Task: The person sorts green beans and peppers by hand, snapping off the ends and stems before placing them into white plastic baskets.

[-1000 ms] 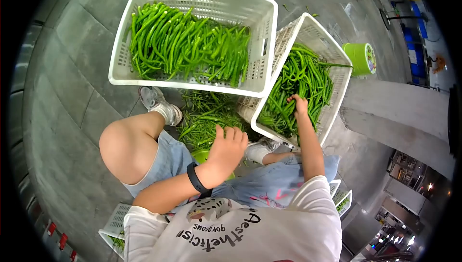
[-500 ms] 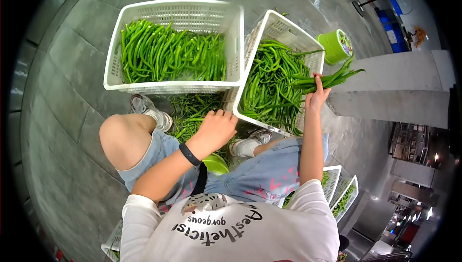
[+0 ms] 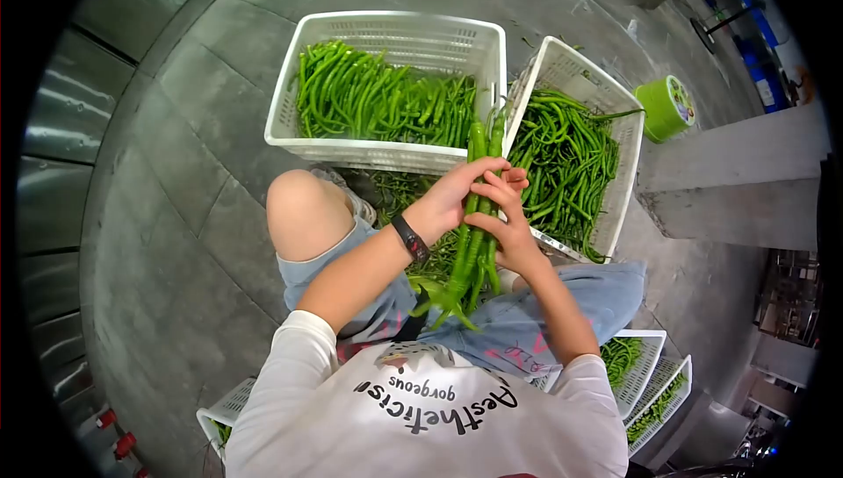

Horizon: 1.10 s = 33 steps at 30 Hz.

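Note:
A bunch of long green chili peppers [image 3: 471,258] stands roughly lengthwise in front of my body, held between both hands. My left hand [image 3: 457,193], with a dark band on its wrist, is closed around the upper part of the bunch. From the other side, my right hand [image 3: 507,219] grips the same peppers with bent fingers. The lower ends fan out above my lap. Beyond the hands, a white crate [image 3: 386,155] holds peppers laid side by side. A second white crate [image 3: 625,206] to the right contains a tangled heap of peppers.
Loose green pieces [image 3: 395,188] lie on the floor between my legs, with a light green container [image 3: 426,289] partly hidden there. A green tub [image 3: 660,111] stands by a grey block [image 3: 729,162]. More white crates [image 3: 645,373] with peppers sit at my right side.
My right hand has brought the bunch from over the right crate to the middle. My left hand has risen and closed on it too. The view has shifted left.

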Each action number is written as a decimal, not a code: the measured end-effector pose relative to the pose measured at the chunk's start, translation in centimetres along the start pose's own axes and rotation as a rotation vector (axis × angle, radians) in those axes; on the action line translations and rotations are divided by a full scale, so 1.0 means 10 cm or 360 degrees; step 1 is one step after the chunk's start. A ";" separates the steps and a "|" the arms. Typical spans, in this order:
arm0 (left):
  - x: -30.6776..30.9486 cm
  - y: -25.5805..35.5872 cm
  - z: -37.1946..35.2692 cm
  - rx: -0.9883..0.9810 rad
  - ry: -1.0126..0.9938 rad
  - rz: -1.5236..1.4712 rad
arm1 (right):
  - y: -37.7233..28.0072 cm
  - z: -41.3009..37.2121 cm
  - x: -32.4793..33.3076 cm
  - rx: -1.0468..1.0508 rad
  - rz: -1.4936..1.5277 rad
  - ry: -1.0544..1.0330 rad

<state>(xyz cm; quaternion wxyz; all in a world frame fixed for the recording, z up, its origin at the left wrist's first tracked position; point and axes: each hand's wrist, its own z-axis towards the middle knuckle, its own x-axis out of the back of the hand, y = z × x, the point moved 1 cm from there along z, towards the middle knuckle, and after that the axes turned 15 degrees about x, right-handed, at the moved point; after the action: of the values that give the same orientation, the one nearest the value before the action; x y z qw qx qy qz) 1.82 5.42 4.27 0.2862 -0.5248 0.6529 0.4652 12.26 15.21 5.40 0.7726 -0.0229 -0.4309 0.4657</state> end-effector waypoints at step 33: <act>0.09 -0.11 -0.02 -0.0189 0.0399 0.1207 | 0.22 -0.25 0.28 -0.1420 0.1094 0.0918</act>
<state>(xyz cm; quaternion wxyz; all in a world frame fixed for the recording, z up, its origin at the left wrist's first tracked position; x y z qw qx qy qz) 2.60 4.82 3.29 -0.0185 -0.3150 0.8020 0.5071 12.99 19.47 4.67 0.5799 -0.6046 -0.3262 0.4380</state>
